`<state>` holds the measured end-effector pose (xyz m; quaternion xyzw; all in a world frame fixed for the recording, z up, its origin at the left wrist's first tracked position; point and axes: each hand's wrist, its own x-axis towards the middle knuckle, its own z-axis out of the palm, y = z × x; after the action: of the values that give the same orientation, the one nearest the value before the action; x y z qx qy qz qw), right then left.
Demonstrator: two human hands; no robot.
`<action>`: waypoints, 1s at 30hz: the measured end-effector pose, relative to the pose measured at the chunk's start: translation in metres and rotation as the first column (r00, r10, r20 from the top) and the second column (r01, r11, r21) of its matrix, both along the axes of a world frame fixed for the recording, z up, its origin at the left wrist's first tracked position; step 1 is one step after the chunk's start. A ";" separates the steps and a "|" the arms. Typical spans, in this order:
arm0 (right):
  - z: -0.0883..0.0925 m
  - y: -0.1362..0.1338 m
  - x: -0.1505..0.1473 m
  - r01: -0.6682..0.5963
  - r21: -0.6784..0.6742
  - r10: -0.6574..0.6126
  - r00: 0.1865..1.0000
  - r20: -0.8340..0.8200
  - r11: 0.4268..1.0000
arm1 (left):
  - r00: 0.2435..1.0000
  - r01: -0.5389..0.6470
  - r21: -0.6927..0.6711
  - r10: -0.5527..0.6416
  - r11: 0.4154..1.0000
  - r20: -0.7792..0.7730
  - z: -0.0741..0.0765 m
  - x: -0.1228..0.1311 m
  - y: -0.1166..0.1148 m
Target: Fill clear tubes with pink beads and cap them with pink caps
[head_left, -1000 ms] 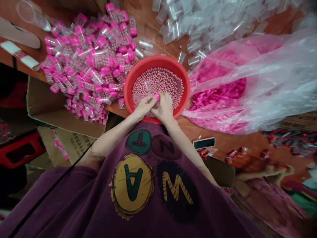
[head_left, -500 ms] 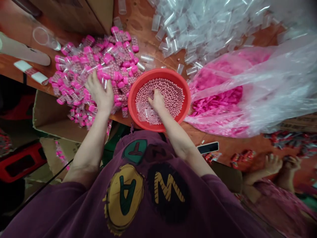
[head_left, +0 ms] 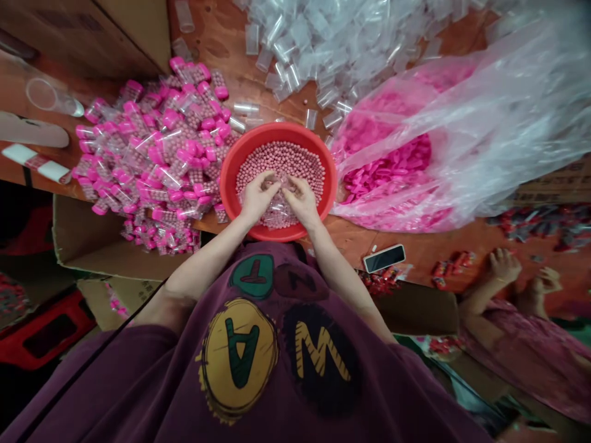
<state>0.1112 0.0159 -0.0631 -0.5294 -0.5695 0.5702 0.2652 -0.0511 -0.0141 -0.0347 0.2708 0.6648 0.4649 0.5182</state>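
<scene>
On an orange-brown table (head_left: 217, 37) sits a round, red plastic basin (head_left: 229, 178). Over it, the left hand (head_left: 260, 195) and right hand (head_left: 301, 198) nearly meet, fingers curled towards thumbs; what they grip is unclear. Beneath lie shiny, transparent containers (head_left: 279, 216) and small, round, dusty-pink beads (head_left: 281, 154).

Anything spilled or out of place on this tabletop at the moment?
Two small things. What looks like a stray bead lies on the table beyond the red bowl, apart from the pink beads inside it. A phone lies askew near the table's edge, odd among the work materials.
</scene>
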 end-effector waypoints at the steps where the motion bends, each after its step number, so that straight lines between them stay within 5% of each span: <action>1: 0.000 -0.002 0.001 0.031 -0.090 -0.037 0.997 -0.070 0.995 | 0.998 0.001 -0.035 0.001 0.999 0.065 0.002 0.002 0.000; 6: 0.004 -0.012 -0.005 0.078 -0.336 -0.167 0.955 -0.245 0.939 | 0.965 0.169 -0.108 -0.143 0.980 0.219 0.006 0.001 0.010; 8: 0.009 -0.015 -0.005 0.052 -0.306 -0.124 0.968 -0.218 0.951 | 0.971 0.236 -0.138 -0.228 0.962 0.072 0.005 -0.008 0.019; 10: 0.013 -0.015 0.007 0.046 -0.226 -0.078 0.988 -0.136 0.973 | 0.910 0.305 -0.175 -0.340 0.936 -0.237 0.002 -0.020 0.031; 12: 0.017 -0.012 0.034 0.127 -0.145 -0.132 0.991 -0.025 0.981 | 0.699 0.394 -0.248 -0.464 0.885 -0.544 -0.002 -0.031 0.044; 15: 0.017 0.002 0.091 0.367 0.010 -0.359 0.903 0.236 0.930 | 0.335 0.511 -0.456 -0.658 0.729 -0.675 -0.009 -0.033 0.058; 18: 0.009 0.022 0.135 0.437 0.113 -0.420 0.712 0.563 0.892 | 0.191 0.575 -0.542 -0.745 0.613 -0.639 -0.019 -0.011 0.064; 24: -0.014 0.051 0.139 0.487 0.033 -0.363 0.603 0.710 0.873 | 0.303 0.684 -0.399 -0.735 0.611 -0.607 -0.044 0.042 0.069; 27: -0.013 0.047 0.137 0.481 0.025 -0.362 0.624 0.693 0.877 | 0.452 0.702 -0.309 -0.736 0.642 -0.504 -0.048 0.041 0.067; 30: 0.001 0.035 0.143 0.456 0.032 -0.375 0.690 0.619 0.890 | 0.616 0.650 -0.176 -0.648 0.740 -0.448 -0.039 0.024 0.058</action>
<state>0.2540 0.0512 -0.0625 -0.8145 -0.4523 0.3279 0.1562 -0.0270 0.0437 -0.0737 0.5997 0.6279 0.1649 0.4679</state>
